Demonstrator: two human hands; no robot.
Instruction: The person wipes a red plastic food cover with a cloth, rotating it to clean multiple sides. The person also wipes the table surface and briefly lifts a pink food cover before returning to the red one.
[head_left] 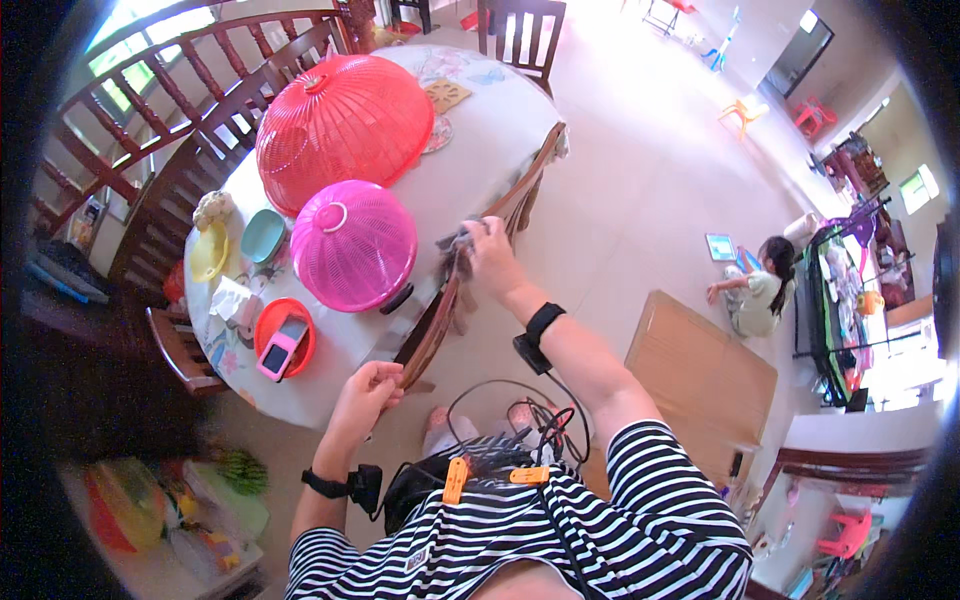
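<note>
- Grey cloth (457, 248), crumpled and a little blurred, is bunched under the fingers of the right hand (490, 258); they are closed over it, with the cloth showing on their left side.
- Curled and drawn close together, the fingers of the left hand (364, 398) are at the near end of a chair's top rail; whether they grip the wood or only rest against it, I cannot tell.
- Between the two hands runs that wooden chair (432, 342), its back seen nearly edge-on: brown, curved along the top, darker on the side facing the table. The cloth is at the far end of the rail.
- Judging by the cloth against the wood, the step in hand is wiping the chair back, the left hand probably steadying it.
- Next, the move seems to call for light pressure along the rail's curve, with the left fingers clear of the cloth's path.
- Just beyond the right fingers, a second wooden chair (538, 172) stands against the table.
- Left of the right fingers, a pink mesh food cover (355, 245) sits on the white tablecloth (495, 115), with a larger red food cover (345, 130) farther off.
- Left of the left fingers and beyond them, a red basket (267, 316) holds a pink handheld device (281, 352); past it lie white tissue (235, 302), a teal bowl (262, 236) and a yellow basket (209, 252).
- Well off to the right of both hands, a person (764, 288) sits on the floor.
</note>
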